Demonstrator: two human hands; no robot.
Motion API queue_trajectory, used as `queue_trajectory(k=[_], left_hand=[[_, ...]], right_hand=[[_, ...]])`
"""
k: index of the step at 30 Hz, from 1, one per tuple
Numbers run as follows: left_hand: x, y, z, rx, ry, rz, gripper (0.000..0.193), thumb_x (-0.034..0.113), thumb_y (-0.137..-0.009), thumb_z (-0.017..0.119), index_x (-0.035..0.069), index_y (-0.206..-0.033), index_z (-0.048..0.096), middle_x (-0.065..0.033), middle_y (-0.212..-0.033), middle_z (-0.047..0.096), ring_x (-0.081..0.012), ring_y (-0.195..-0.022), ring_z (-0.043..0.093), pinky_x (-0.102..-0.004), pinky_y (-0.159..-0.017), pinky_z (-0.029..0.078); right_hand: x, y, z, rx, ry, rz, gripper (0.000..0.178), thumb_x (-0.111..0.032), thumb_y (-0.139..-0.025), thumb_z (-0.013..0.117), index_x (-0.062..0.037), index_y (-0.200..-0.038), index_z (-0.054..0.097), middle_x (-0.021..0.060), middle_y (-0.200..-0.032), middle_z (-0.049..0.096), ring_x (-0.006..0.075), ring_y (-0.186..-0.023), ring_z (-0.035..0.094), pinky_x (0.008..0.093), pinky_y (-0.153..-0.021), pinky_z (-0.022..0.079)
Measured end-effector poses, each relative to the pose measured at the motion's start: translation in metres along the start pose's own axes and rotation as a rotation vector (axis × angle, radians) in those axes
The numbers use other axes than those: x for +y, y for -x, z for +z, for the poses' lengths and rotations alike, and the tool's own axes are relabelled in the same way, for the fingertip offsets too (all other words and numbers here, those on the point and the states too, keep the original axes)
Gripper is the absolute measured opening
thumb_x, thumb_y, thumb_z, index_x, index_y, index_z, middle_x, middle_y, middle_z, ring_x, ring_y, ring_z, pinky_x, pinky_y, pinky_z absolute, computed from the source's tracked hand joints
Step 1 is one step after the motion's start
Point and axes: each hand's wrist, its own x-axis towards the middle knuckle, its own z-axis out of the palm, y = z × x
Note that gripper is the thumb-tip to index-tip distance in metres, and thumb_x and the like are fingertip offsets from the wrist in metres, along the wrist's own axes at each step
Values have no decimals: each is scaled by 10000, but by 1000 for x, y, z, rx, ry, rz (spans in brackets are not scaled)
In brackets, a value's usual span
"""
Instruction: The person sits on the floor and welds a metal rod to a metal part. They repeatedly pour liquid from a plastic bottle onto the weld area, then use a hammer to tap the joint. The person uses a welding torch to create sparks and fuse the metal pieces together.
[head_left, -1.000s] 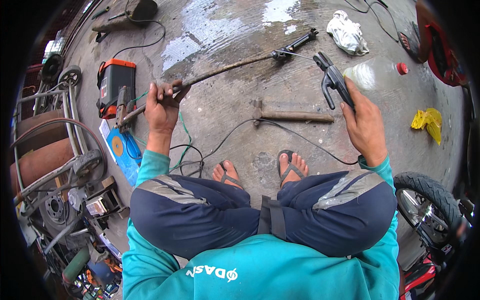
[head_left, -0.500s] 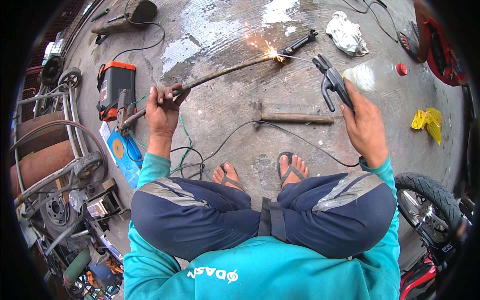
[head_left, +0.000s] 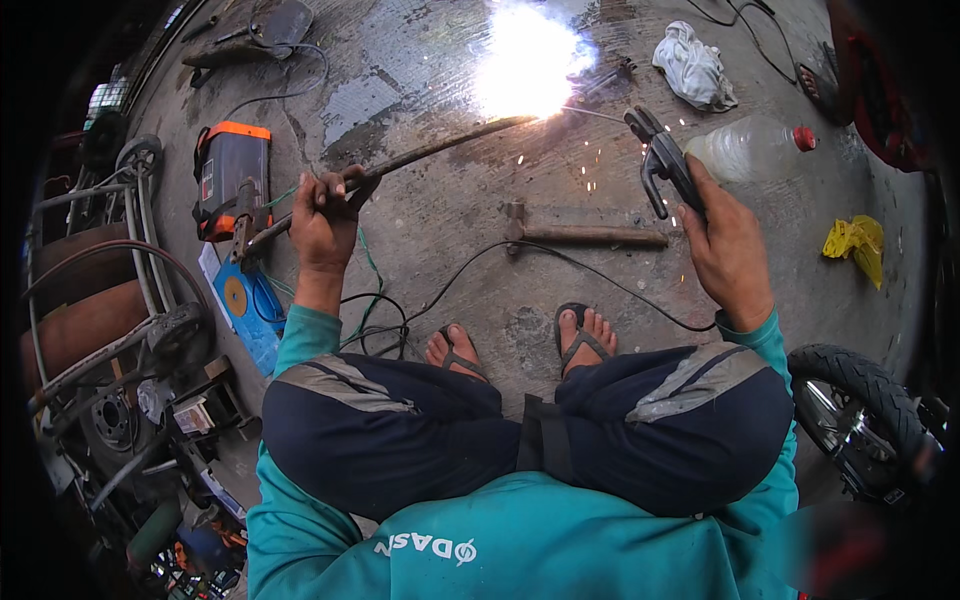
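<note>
On rough grey concrete [head_left: 440, 222], holds a long metal rod [head_left: 430, 151] in the left hand [head_left: 322, 225], closed around it left of the hammer [head_left: 595, 234], apparently to steady it well back from the heat. Clasps a black electrode holder [head_left: 672, 165] in the right hand [head_left: 727, 235], wrapped about its handle right of the hammer, likely to point the thin electrode [head_left: 597, 114] from a safer reach. Looks dark, brownish and rough along the rod, stretching from left of the hammer to beyond its head, into white-blue glare [head_left: 530, 65].

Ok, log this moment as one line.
left hand: grips metal rod | right hand: grips electrode holder | electrode: runs to bright arc glare | glare: hides rod's far end | hammer: on floor, untouched
</note>
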Motion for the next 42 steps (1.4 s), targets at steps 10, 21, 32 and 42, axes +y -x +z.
queue_trajectory(k=[10,21,32,42], left_hand=[[0,1,4,-6,-20,14,434,343,-1119,427,138,-736,422,-53,-746,568,-361,-1164,643,-616,-1064,508],[0,2,2,35,-32,13,423,336,-1108,456,135,-736,429,-64,-747,562,-371,-1149,652,-628,-1060,504],[-1,2,2,9,29,5,425,314,-1103,463,132,-718,442,-73,-753,575,-385,-1170,640,-662,-1108,437],[-1,0,-2,20,28,-13,438,301,-1108,423,128,-708,461,-87,-764,585,-388,-1178,635,-671,-1104,442]], right_hand=[[1,-2,-1,-26,19,11,581,-129,-937,625,-50,-1496,487,288,-1044,680,480,-962,654,556,-836,500],[0,-5,-1,-33,34,27,553,-159,-958,631,-60,-1487,499,279,-1065,691,472,-983,656,549,-849,509],[5,-5,4,-1,28,-24,550,-158,-958,635,-64,-1483,500,284,-1058,689,482,-960,655,552,-833,511],[2,-4,6,11,28,-22,519,-165,-971,619,-62,-1469,512,275,-1060,693,475,-971,658,549,-831,513]])
